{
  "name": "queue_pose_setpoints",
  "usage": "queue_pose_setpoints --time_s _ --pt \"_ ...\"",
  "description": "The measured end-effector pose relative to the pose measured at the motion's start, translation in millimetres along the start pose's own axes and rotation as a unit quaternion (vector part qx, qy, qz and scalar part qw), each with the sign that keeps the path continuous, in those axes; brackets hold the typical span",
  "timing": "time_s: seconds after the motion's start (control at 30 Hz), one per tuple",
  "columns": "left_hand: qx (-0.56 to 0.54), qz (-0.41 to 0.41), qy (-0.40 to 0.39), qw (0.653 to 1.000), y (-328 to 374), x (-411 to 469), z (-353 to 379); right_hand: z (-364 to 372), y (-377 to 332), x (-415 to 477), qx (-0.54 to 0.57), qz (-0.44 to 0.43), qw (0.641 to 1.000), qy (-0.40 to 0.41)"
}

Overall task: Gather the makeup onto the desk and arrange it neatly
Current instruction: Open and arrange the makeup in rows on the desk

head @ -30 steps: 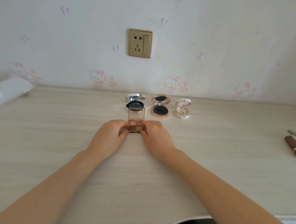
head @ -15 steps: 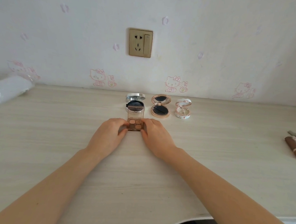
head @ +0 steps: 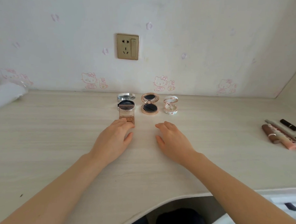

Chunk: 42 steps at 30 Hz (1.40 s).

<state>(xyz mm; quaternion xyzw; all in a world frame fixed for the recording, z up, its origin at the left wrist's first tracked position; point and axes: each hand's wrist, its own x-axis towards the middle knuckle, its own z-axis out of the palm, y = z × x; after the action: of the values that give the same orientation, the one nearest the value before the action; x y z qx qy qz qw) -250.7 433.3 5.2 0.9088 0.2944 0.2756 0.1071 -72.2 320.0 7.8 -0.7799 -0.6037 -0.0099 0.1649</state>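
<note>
A small brown eyeshadow palette (head: pixel 127 113) stands open on the pale wooden desk (head: pixel 59 142), just in front of an open silver compact (head: pixel 126 96). My left hand (head: pixel 115 137) rests with straight fingers on the palette's near half. My right hand (head: pixel 172 140) hovers or lies relaxed on the desk to the right, holding nothing. In a row with the silver compact stand an open rose-gold compact (head: pixel 150 103) and an open white floral compact (head: pixel 170 106).
Several lipsticks and makeup pens (head: pixel 280 135) lie at the desk's right edge. A white plastic-wrapped bundle (head: pixel 7 95) sits at the far left against the wall. A gold wall socket (head: pixel 127 46) is above the compacts. The desk's front edge curves inward at lower right.
My right hand has let go of the palette and drawn away to the right. My left hand stays on the palette, its fingers now laid over the near half.
</note>
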Motion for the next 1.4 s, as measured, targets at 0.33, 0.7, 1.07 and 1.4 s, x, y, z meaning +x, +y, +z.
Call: queue_pose_setpoints --time_s 0.33,0.7,1.07,1.4 --pt "-0.048 0.063 -0.061 0.995 89.8 7.7 44.4 -42.5 77.1 -88.9 -0.06 0.068 0.995 0.041" --pt "-0.097 0.129 -0.113 0.98 198.6 33.7 108.7 -85.2 167.5 -156.8 -0.099 0.167 0.979 0.064" --pt "-0.129 0.161 -0.138 0.969 276.3 78.4 154.4 -120.2 235.0 -169.4 -0.126 0.211 0.966 0.082" --pt "-0.135 0.186 -0.136 0.964 321.7 130.4 192.3 -142.4 298.7 -163.6 -0.124 0.255 0.953 0.108"
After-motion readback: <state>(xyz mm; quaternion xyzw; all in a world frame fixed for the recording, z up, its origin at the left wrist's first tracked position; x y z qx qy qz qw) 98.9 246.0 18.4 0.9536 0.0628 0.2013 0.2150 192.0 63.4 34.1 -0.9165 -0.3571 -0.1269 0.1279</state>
